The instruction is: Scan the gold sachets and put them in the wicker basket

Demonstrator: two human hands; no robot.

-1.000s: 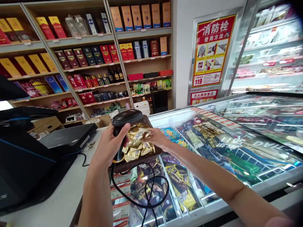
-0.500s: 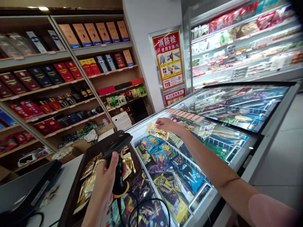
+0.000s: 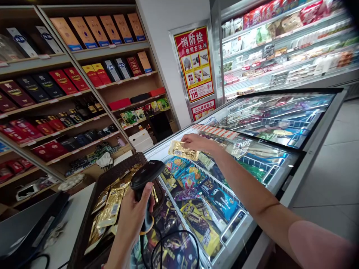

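My left hand [image 3: 137, 209] is wrapped round the handle of a black barcode scanner [image 3: 147, 173], its head pointing up and to the right and its cable hanging below. My right hand [image 3: 198, 142] pinches a gold foil packet [image 3: 183, 150] by its right end, above the chest freezer. The packet lies in front of the scanner's head, some way off from it. Beside my left forearm stands a dark brown basket [image 3: 98, 183] with several gold packets [image 3: 112, 205] in it, partly hidden by the scanner and hand.
Colourful ice cream packs [image 3: 202, 224] fill the chest freezer, divided by white wire baskets [image 3: 232, 224]. Its glass lid [image 3: 280, 108] lies at the right. A dark device [image 3: 36, 224] stands lower left. Shelves of boxes [image 3: 117, 71] and a lit display fridge [image 3: 280, 52] line the back.
The scanner has turned, its head now tilting up to the right instead of lying level. My right hand and the packet have shifted slightly left and up in view, and the camera has turned slightly.
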